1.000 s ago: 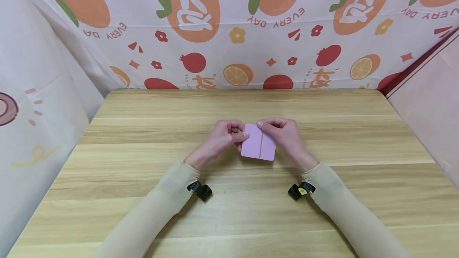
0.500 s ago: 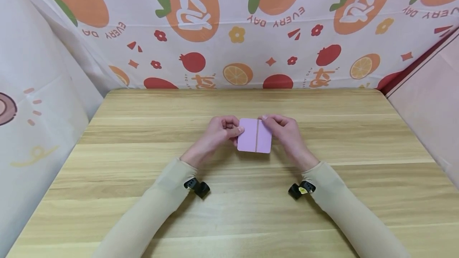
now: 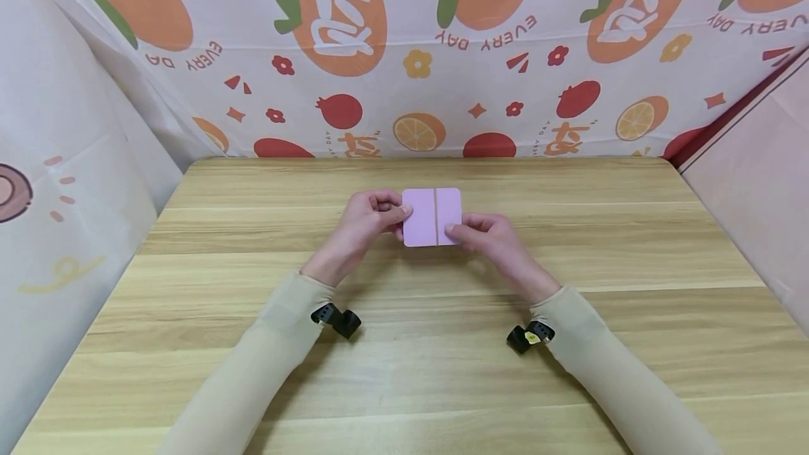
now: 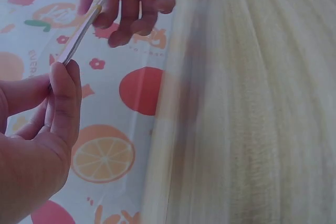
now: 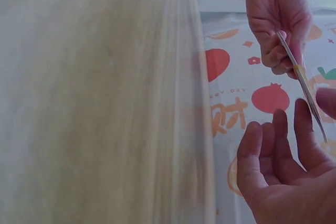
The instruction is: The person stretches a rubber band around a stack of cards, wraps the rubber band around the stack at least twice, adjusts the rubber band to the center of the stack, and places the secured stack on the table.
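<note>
In the head view a thin pack of lilac cards (image 3: pixel 418 220) with rounded corners is held above the table, its flat face up toward the camera. A narrow tan rubber band (image 3: pixel 436 216) runs down the pack, a little right of its middle. My left hand (image 3: pixel 363 220) pinches the left edge, thumb on the face and fingers behind. At the lower right corner my right hand (image 3: pixel 496 239) pinches the pack with thumb and forefinger; its other fingers are loosely bent in the right wrist view. Both wrist views show the pack (image 5: pixel 308 92) nearly edge-on, with thin layers.
A wood-grain table (image 3: pixel 404 371) lies under both arms. Behind it hangs a white cloth (image 3: pixel 442 83) printed with fruit, and another pale cloth (image 3: pixel 76 230) hangs at the left. Black wrist cameras (image 3: pixel 344 321) sit on both sleeves.
The pack has moved away and to the left, and straightened from its tilt. My left hand went with it, while my right hand shifted its grip from the top edge to the lower right corner.
</note>
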Motion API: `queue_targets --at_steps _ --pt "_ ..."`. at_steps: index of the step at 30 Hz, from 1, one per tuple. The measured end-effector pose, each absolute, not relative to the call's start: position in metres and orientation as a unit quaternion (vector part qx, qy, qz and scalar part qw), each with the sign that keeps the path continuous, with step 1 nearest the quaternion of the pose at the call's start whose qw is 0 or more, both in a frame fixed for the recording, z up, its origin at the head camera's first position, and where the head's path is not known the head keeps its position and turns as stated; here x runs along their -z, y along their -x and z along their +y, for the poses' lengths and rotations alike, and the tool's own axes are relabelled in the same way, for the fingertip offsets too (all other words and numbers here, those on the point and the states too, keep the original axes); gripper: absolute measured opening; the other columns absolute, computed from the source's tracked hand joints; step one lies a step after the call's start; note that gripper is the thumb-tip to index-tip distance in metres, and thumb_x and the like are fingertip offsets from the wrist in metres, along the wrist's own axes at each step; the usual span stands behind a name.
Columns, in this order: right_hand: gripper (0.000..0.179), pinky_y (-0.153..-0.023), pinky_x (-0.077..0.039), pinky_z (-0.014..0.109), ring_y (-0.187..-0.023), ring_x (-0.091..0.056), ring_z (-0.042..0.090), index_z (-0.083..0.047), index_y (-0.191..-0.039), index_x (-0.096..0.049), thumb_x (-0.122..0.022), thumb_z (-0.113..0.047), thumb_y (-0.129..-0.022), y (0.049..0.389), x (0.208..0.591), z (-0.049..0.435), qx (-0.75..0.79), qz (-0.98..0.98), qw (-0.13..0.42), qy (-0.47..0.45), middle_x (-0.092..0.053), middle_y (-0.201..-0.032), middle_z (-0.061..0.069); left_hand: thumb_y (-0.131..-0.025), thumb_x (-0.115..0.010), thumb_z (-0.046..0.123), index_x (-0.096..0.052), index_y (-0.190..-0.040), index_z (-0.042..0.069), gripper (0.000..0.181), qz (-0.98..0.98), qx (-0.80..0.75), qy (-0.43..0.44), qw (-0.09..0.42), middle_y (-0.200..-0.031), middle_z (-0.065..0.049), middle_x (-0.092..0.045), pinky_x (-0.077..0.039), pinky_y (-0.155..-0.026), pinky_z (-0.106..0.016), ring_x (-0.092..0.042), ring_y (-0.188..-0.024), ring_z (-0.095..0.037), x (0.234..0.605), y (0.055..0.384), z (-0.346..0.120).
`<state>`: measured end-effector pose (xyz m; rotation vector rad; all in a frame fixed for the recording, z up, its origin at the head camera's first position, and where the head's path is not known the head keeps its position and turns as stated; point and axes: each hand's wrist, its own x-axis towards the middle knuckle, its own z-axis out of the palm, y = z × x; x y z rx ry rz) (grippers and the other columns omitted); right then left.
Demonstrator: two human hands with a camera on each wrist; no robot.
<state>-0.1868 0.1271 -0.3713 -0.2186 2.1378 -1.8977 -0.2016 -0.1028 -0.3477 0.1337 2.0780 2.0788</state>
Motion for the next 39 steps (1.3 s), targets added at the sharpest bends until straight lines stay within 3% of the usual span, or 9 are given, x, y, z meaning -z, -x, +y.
queue_targets --at_steps 8,18,28,39 --pt "0.026 -0.075 -0.053 0.036 -0.088 -0.057 0.027 0.001 -0.105 -0.073 -0.075 -0.018 -0.087 0.185 0.375 0.119 0.636 0.751 0.151 0.089 -0.07 -0.092 0.005 -0.092 -0.066 0.001 -0.06 -0.093 -0.006 0.009 0.692 -0.714 -0.042 0.094 -0.073 -0.007 -0.063 -0.053 -0.062 -0.027 -0.057 -0.056 -0.015 0.345 0.202 -0.105" --pt "0.029 -0.074 -0.055 0.035 -0.08 -0.058 0.022 0.008 -0.098 -0.072 -0.076 -0.019 -0.086 0.181 0.378 0.113 0.64 0.75 0.155 0.058 -0.069 -0.085 0.013 -0.091 -0.066 -0.002 -0.059 -0.091 -0.006 0.008 0.688 -0.721 -0.034 0.08 -0.072 -0.006 -0.063 -0.052 -0.061 -0.025 -0.057 -0.056 -0.014 0.348 0.2 -0.1" --pt "0.021 -0.071 -0.052 0.033 -0.07 -0.062 0.018 0.002 -0.093 -0.074 -0.077 -0.018 -0.085 0.177 0.38 0.107 0.681 0.72 0.135 0.005 -0.069 -0.082 0.011 -0.092 -0.065 -0.001 -0.059 -0.092 -0.005 0.007 0.679 -0.732 -0.007 0.053 -0.072 -0.006 -0.061 -0.052 -0.061 -0.029 -0.055 -0.056 -0.014 0.348 0.198 -0.096" --pt "0.033 -0.077 -0.054 0.035 -0.076 -0.065 0.021 0.008 -0.107 -0.068 -0.075 -0.018 -0.088 0.176 0.378 0.105 0.698 0.7 0.152 -0.011 -0.069 -0.093 0.013 -0.092 -0.064 -0.001 -0.058 -0.091 -0.003 0.007 0.682 -0.728 -0.015 0.069 -0.072 -0.006 -0.062 -0.052 -0.062 -0.028 -0.057 -0.057 -0.014 0.349 0.2 -0.098"
